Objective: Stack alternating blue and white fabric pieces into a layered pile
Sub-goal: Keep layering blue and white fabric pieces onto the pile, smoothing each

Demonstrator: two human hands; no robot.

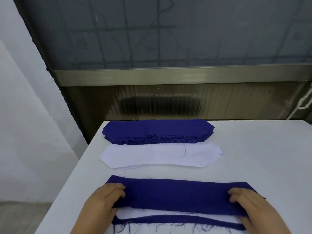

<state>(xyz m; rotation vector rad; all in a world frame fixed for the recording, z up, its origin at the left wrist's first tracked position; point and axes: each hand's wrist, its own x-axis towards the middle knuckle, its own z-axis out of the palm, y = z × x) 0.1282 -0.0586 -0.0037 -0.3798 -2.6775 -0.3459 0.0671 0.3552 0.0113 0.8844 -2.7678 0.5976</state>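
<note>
Both hands' grip (108, 196) (248, 201) on blue piece (177, 195)

Two stacks (157, 131) (160, 157) lie behind the layered pile (177, 215).

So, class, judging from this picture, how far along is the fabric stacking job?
Done: the near pile already shows a blue layer at the bottom with white over it. In hand: the left hand and right hand hold the ends of a blue piece over that pile. Left: a thick blue stack and a white stack still wait behind.
</note>
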